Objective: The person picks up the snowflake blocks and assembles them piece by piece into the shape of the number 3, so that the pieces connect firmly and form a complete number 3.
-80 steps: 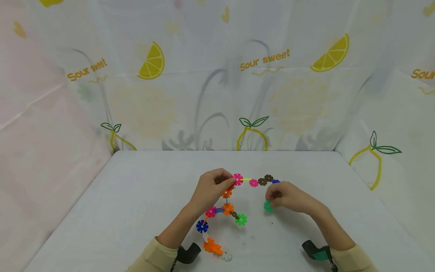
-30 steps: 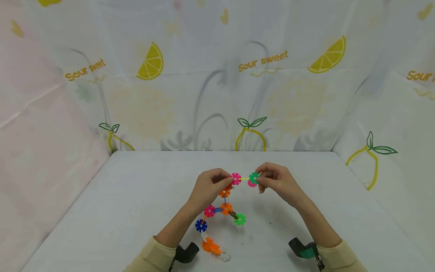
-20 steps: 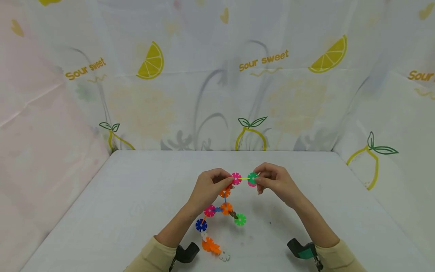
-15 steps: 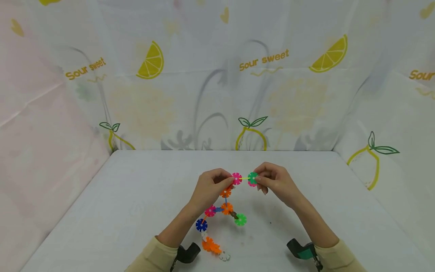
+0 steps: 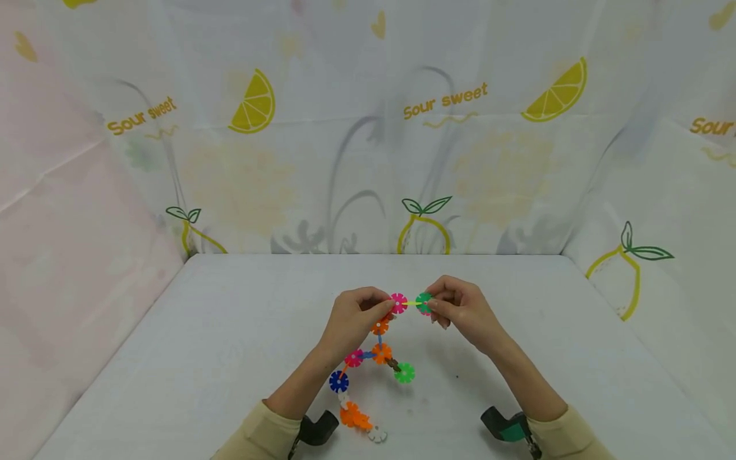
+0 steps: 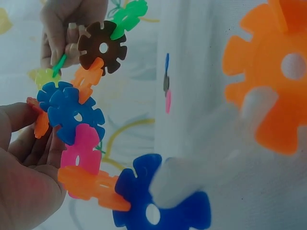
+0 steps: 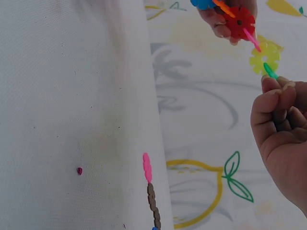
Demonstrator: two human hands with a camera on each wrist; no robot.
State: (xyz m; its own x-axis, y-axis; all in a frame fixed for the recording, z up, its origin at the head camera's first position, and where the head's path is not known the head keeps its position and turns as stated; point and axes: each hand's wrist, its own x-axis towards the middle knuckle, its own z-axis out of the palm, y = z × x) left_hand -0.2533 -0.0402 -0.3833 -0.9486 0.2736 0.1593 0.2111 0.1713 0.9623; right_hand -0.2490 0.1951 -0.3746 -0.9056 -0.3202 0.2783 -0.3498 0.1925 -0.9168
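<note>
My left hand (image 5: 356, 319) holds up a linked chain of colored notched plastic discs, fingertips right behind a pink disc (image 5: 398, 303). From there the chain hangs down past an orange disc (image 5: 382, 352), with a side branch ending in a light green disc (image 5: 405, 373). A dark blue disc (image 5: 338, 381) and a white disc (image 5: 377, 434) follow lower down. My right hand (image 5: 468, 313) pinches a darker green disc (image 5: 422, 303). In the right wrist view, that disc's edge meets a yellow disc (image 7: 264, 56) at the chain's upper end.
Behind my right hand, a row with a pink disc (image 7: 147, 167) and brown discs (image 7: 152, 201) lies on the white table (image 5: 230, 358). Patterned cloth (image 5: 322, 160) stands at the table's back and sides. A small dark pink bit (image 7: 79, 171) lies on the surface.
My right hand has carried the green disc up and left from over the table to the yellow disc, then slightly further left as the green disc turned. My left hand has stayed nearly still.
</note>
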